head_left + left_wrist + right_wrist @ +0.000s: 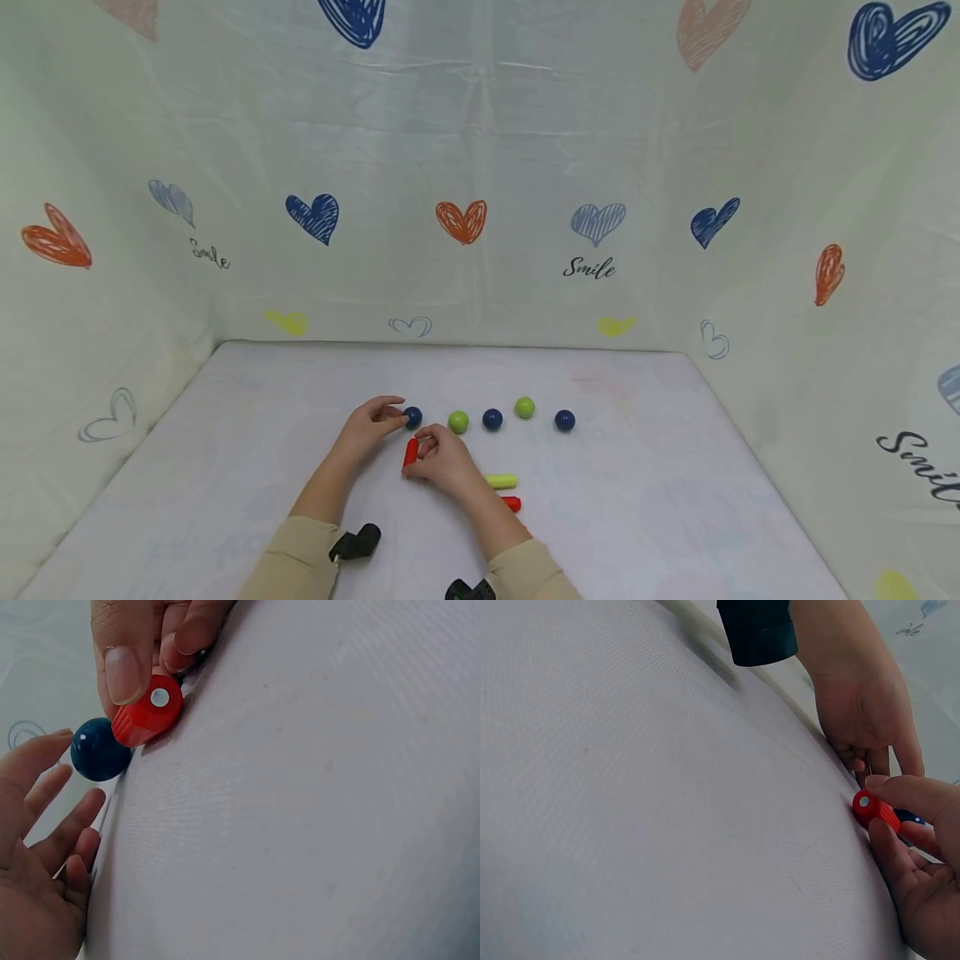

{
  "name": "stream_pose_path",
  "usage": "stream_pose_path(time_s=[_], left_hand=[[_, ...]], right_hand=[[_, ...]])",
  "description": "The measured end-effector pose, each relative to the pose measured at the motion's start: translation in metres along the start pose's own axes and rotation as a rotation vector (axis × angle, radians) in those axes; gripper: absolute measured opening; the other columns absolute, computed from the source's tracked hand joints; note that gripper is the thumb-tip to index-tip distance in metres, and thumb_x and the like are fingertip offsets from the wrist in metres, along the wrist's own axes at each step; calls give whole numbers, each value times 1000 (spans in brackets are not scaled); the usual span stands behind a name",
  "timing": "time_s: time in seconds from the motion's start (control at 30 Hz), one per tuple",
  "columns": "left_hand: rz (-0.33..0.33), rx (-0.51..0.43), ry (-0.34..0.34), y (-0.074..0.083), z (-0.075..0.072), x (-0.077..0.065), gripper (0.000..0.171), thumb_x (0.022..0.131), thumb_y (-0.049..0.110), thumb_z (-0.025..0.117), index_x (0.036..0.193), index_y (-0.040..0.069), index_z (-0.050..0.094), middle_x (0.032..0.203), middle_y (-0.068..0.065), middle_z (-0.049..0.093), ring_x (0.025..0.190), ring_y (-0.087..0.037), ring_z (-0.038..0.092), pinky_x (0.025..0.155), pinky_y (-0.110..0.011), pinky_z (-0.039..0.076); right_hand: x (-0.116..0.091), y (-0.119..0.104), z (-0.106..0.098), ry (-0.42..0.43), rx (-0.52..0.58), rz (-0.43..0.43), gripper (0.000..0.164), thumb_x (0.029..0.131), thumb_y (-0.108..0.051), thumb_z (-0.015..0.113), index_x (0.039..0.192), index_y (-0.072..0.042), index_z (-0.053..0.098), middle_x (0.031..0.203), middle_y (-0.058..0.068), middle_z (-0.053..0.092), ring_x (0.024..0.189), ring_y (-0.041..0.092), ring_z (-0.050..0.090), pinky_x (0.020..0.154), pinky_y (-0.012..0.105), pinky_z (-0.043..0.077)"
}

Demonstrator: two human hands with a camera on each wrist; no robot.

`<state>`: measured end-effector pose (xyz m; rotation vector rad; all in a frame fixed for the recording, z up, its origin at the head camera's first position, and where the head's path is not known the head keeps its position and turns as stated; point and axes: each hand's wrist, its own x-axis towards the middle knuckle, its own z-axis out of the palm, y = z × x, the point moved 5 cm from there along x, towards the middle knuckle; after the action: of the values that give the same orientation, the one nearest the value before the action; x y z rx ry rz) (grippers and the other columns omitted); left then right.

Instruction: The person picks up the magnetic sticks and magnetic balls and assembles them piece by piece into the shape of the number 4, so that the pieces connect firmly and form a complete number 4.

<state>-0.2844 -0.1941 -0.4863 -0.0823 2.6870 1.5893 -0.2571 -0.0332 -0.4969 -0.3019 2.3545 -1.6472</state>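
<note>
My right hand (448,463) pinches a short red ridged cylinder (411,452) between thumb and fingers. A white dot marks its end, as the left wrist view shows at the red ridged cylinder (154,711). Its exact kind cannot be told. Just beyond it sits a dark blue ball (412,417). My left hand (370,427) is at that ball's left side, its fingers loosely bent and the fingertips at or against the ball. In the right wrist view the blue ball is mostly hidden behind the red cylinder and the right fingers.
To the right stand a green ball (458,422), a blue ball (492,419), another green ball (525,407) and another blue ball (565,421). Behind the right forearm lie a yellow-green stick (502,481) and a red stick (512,503), both partly covered. The white table (660,500) meets heart-printed cloth walls.
</note>
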Motion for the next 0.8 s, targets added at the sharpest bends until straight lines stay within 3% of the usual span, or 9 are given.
stream_pose_path(time_s=[0.8], left_hand=[[14, 82, 12, 0, 8, 5, 31, 92, 20, 68, 119, 6, 67, 108, -14, 66, 101, -31, 56, 88, -50, 46]], right_hand=[[0, 2, -1, -24, 7, -1, 41, 74, -9, 84, 109, -7, 62, 77, -2, 54, 65, 12, 50, 59, 23, 44]])
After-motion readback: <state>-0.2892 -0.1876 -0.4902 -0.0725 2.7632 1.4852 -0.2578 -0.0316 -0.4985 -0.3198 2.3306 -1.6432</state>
